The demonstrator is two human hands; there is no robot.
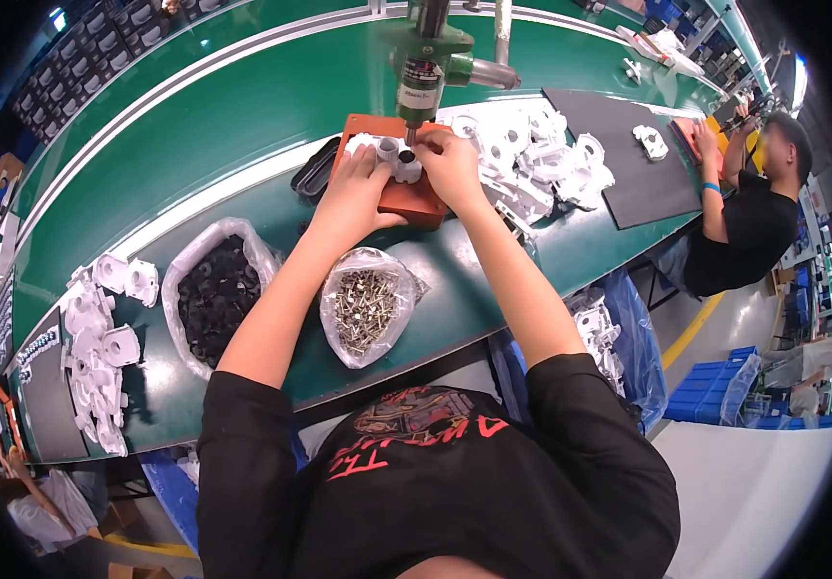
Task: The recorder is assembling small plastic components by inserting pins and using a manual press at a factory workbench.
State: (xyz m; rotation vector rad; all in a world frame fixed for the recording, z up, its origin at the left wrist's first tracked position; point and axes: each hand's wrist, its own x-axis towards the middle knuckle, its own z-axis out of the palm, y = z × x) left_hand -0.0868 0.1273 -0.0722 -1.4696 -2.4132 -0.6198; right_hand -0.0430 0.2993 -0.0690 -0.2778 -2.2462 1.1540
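On an orange block (409, 205) sits a white plastic part (387, 150) with raised round collars. A black round piece (406, 156) shows in one collar, under the tip of a green press (423, 87). My left hand (362, 183) grips the part's left side, fingers laid over it and thumb out above the block. At the part's right, beside the press tip, my right hand (450, 166) has its fingers pinched together; whatever they hold is hidden. Nearer me stand a bag of metal screws (368, 309) and a bag of black pieces (218, 304).
White plastic parts (532, 154) are heaped right of the block, beside a dark mat (609, 159). More white parts (97, 357) lie at the left. A black tray (316, 172) touches the block's left. Another person (759, 203) works at the right.
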